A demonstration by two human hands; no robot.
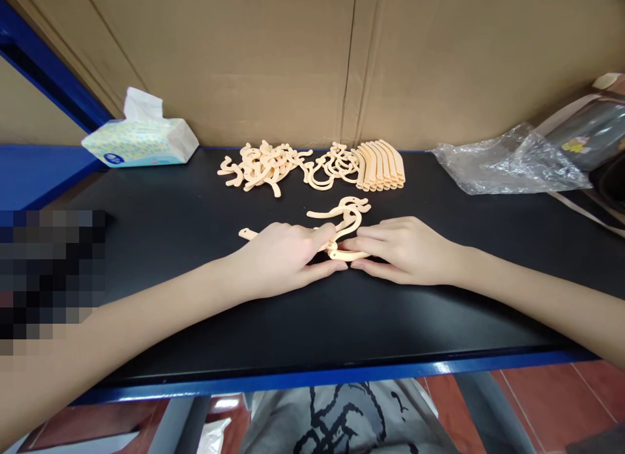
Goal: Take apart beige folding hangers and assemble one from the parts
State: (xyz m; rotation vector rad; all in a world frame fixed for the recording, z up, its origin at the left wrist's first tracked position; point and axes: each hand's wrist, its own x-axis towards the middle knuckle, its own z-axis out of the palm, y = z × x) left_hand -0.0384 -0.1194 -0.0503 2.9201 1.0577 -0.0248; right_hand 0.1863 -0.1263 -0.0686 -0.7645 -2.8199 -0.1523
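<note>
Peach-coloured plastic hook pieces [344, 225], thin and curved, lie at the centre of the frame on the black matte worktop [170, 213], and both hands meet over them. The left hand [286, 258] has its fingers closed on the near end of the pieces, thumb on the side nearest the camera, with one straight end poking out to the left of the knuckles. The right hand [407, 249] pinches the same pieces from the other side, fingers drawn together on a curved arm.

Since the parts look slender, a hard squeeze or twist where the two grips meet could bend or snap one, I judge. The fingertips hide the spot where the pieces touch, so whether they are joined or only overlapping cannot be told, and a misaligned piece could go unnoticed there.

Further back, a loose heap of the same peach hooks [266, 164] lies just left of a neat fanned row of them [383, 164]; a sleeve or wrist reaching over could scatter them. At upper left sits a soft tissue pack [139, 141], and at right a crumpled clear plastic bag [508, 164].
</note>
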